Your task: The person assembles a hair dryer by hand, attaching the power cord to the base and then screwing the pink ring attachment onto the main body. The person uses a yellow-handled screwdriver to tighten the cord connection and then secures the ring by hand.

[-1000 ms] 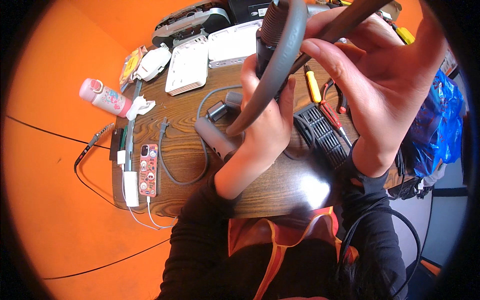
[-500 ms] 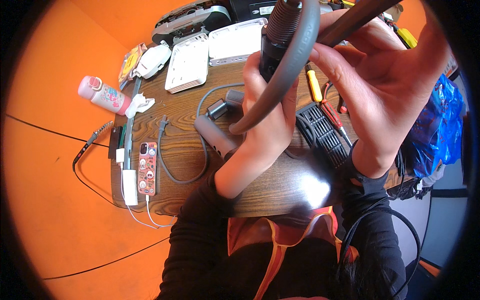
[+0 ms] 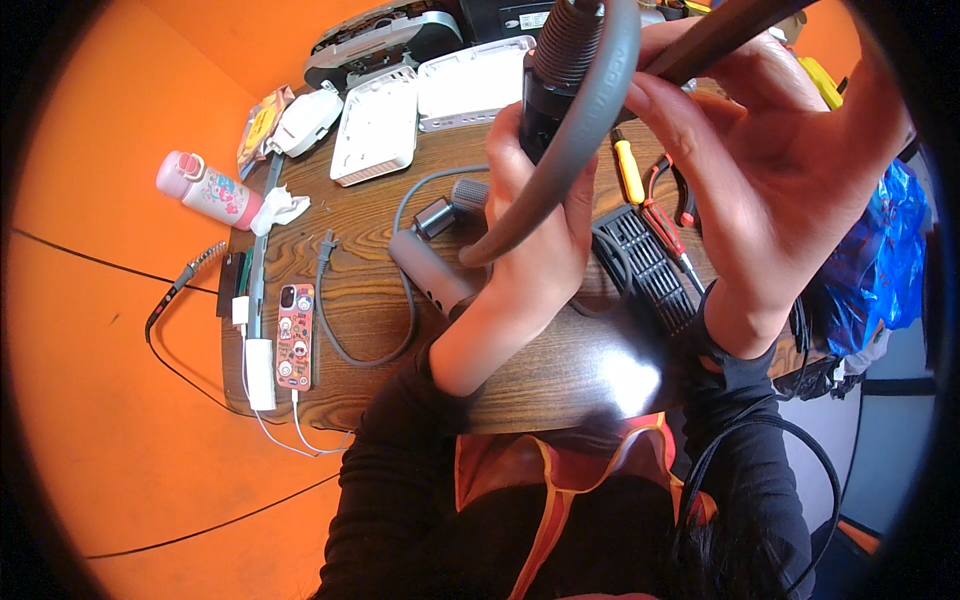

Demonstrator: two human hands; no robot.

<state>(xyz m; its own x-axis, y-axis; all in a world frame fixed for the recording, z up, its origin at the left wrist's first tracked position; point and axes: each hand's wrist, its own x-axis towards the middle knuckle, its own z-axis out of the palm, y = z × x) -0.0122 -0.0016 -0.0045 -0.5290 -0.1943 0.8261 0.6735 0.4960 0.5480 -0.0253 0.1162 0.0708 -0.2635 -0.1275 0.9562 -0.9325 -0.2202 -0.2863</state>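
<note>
My left hand (image 3: 540, 240) is closed around a black cylindrical part with a ribbed cord sleeve (image 3: 568, 50), held up close in front of me. A thick grey cord (image 3: 585, 135) loops from its top down across that hand. Pinched between the thumb and fingers of my right hand (image 3: 765, 200) is a dark bar-shaped tool (image 3: 720, 38), slanting off the upper edge; its tip is hidden, so whether it touches the part I cannot tell. Behind my left wrist lie a grey tube with small holes (image 3: 430, 270) and a mesh-covered cylinder (image 3: 470, 195).
On the wooden table (image 3: 520, 385) are a yellow-handled screwdriver (image 3: 628, 170), red-handled pliers (image 3: 660, 215), a black slotted tray (image 3: 645, 265), a phone (image 3: 295, 335) and a plug (image 3: 327, 243). White casings (image 3: 375, 125) stand behind. A pink bottle (image 3: 205, 190) is left, a blue bag (image 3: 880, 260) right.
My right hand has shifted slightly to the right and tilted, moving the dark tool a little with it. The left hand and the black part have stayed put.
</note>
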